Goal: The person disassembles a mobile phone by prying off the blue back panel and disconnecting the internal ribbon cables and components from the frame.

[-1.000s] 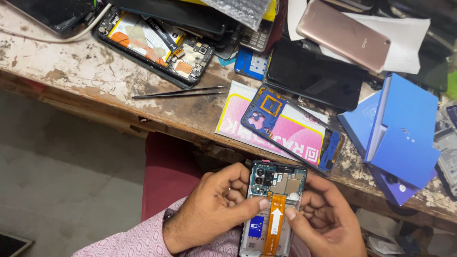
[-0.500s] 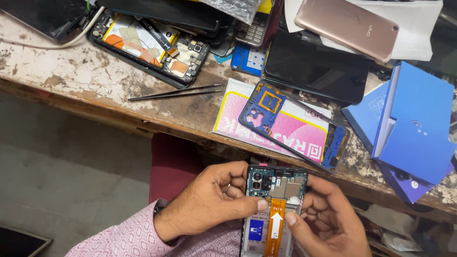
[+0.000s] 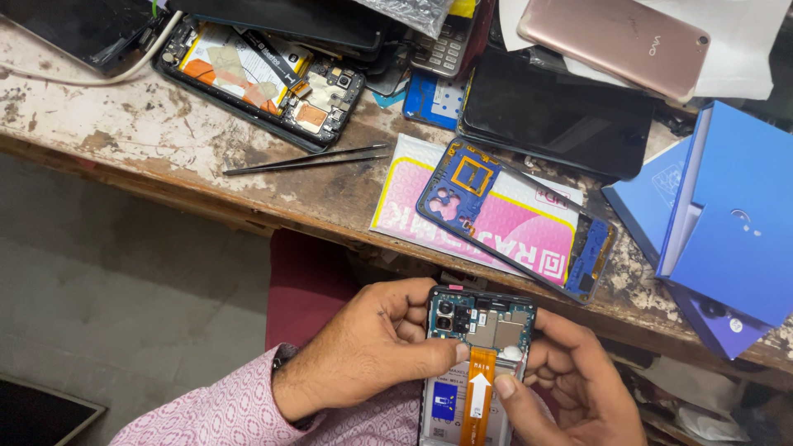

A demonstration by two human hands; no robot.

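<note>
Orange ribbon cable [image 3: 477, 396] on opened phone [image 3: 475, 363].
Both thumbs pressed it; left hand [image 3: 363, 355] and right hand [image 3: 570, 388] gripped the phone's sides. Even, gentle pressure advised.

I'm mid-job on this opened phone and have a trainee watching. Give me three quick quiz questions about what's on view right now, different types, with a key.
1. True or false: the tweezers are held in the left hand.
2. Which thing lies on the pink packet? A) the rose-gold phone B) the blue inner frame C) the blue box
3. Fill in: both thumbs press near the orange ____ cable on the opened phone, which the right hand also grips.

Key: 1 false, they lie on the bench; 2 B; 3 flex.
</note>
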